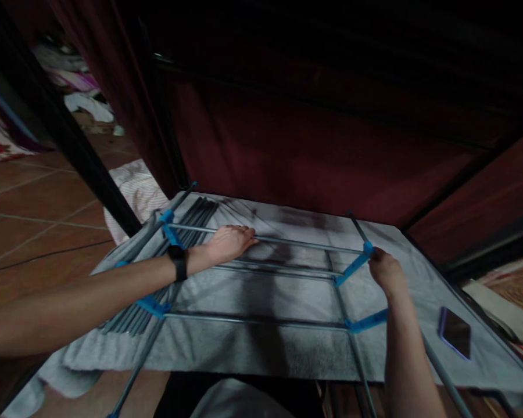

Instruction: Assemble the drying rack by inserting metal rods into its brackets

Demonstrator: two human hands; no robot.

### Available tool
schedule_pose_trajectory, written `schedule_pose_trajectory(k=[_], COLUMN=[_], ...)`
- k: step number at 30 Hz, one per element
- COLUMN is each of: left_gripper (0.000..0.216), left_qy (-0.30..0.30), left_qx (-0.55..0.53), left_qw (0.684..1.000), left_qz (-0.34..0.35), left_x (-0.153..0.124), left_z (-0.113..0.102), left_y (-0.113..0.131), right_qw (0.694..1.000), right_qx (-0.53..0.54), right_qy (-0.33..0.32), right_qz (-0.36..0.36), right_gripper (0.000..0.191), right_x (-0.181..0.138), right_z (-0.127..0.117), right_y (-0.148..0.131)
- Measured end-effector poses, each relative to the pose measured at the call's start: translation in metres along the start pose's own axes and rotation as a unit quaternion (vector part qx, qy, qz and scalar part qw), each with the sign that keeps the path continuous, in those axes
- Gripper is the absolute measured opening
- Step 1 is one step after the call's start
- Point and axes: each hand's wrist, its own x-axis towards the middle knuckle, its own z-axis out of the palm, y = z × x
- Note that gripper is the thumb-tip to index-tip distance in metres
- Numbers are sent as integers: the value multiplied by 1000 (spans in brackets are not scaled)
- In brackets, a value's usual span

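Observation:
A frame of thin grey metal tubes joined by blue plastic connectors lies over a grey cloth. My left hand (230, 241), with a black watch (178, 263) on the wrist, is closed around the far cross tube (305, 244), left of its middle. At that tube's right end, the fingers of my right hand (387, 271) pinch a blue connector (353, 269); my hand hides part of it. Another blue connector (368, 320) sits nearer me, partly behind my right forearm. Blue connectors (153, 306) also join the tubes on the left side.
Several loose grey tubes (133, 318) lie bundled at the left of the cloth-covered surface (305, 363). A phone (455, 332) rests at the right. Dark red panels (287, 151) stand behind, and a dark post (82, 145) rises at the left above the tiled floor (21, 232).

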Motion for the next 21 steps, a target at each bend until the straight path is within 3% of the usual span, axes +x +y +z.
schedule_pose_trajectory(k=[11, 14, 16, 18, 21], left_gripper=[46, 43, 38, 34, 30], left_qy=[-15, 33, 99, 129, 74], left_qx=[-18, 1, 25, 36, 19], left_qw=[1000, 999, 992, 977, 952], left_qz=[11, 31, 78, 166, 297], left_x=[-1, -1, 0, 2, 2], left_z=[5, 4, 1, 0, 17], left_y=[-6, -3, 5, 20, 54], right_qw=[999, 999, 999, 998, 988], right_qx=[-43, -30, -21, -8, 57], right_qy=[-8, -17, -9, 19, 142], right_qz=[-19, -1, 25, 52, -1], right_gripper=[26, 28, 31, 35, 43], right_x=[2, -3, -9, -15, -28], right_z=[1, -3, -6, -9, -7], right_y=[5, -3, -12, -22, -37])
